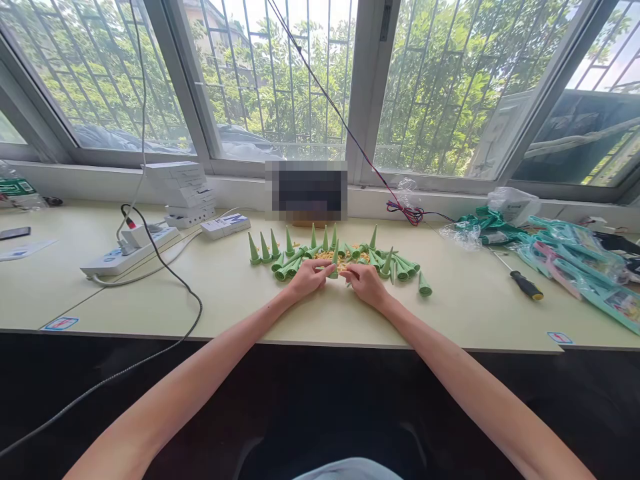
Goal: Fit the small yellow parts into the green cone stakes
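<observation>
My left hand [311,277] has its fingers closed around a green cone [335,264] at the middle of the table. Close on its right, my right hand [367,281] is pinched at the edge of a heap of small yellow-orange pieces [325,255]; what it holds is too small to make out. Several more green cones lie on their sides around the heap. Others stand point up, such as a green cone [254,249] at the left end. One loose cone [425,287] lies at the right end.
A white power strip [131,252] with cables and stacked white boxes [180,190] occupy the left. A screwdriver [526,285] and teal packaging [575,260] are on the right. Behind the heap is a pixelated dark object [307,193].
</observation>
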